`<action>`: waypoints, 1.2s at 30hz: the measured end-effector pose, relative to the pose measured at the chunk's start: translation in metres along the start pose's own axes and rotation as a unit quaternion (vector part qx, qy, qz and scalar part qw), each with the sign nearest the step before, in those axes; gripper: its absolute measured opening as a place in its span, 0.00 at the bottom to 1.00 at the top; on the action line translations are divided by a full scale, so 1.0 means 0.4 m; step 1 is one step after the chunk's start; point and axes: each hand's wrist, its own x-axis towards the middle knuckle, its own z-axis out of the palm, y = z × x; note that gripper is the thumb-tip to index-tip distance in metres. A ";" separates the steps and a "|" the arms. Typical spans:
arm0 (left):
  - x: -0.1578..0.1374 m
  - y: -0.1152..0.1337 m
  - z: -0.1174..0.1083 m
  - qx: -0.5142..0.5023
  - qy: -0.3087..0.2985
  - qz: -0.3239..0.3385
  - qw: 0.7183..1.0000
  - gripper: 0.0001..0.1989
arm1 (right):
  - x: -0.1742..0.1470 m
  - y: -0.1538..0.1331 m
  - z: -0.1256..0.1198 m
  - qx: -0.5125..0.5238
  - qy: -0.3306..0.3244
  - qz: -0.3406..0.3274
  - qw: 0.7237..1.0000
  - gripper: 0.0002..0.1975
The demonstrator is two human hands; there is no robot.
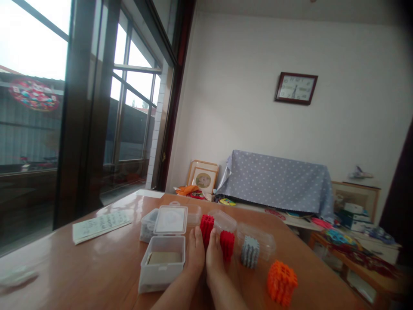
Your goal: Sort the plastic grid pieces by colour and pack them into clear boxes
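My left hand (pixel 195 249) and my right hand (pixel 213 256) lie palm to palm near the table's middle, fingers stretched forward, with a stack of red notched plastic pieces (pixel 207 224) squeezed between them. Its lower part is hidden by the hands. Just right of my right hand stands a second red stack (pixel 227 245). Farther right are a grey stack (pixel 251 252) and an orange stack (pixel 282 283) of similar pieces. Left of my left hand sits a clear plastic box (pixel 161 275), its lid (pixel 171 220) tipped back, with a flat tan piece (pixel 165 257) inside.
Clear containers (pixel 222 221) stand behind the stacks, and a box (pixel 149 226) is behind the lidded one. Sheets of paper (pixel 101 224) lie on the brown table (pixel 106 267) at left. A whitish crumpled thing (pixel 17 276) is near the left edge.
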 end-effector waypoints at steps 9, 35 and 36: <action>-0.006 0.024 -0.004 0.125 -0.044 -0.078 0.988 0.37 | 0.012 -0.001 0.002 0.019 -0.035 -0.009 0.999 0.35; -0.189 0.092 -0.023 0.215 -0.100 -0.063 0.969 0.32 | -0.184 -0.103 -0.117 -0.011 -0.003 -0.014 1.000 0.32; -0.204 0.099 -0.020 0.218 -0.101 -0.065 0.969 0.32 | -0.193 -0.106 -0.129 -0.015 0.002 -0.025 1.000 0.31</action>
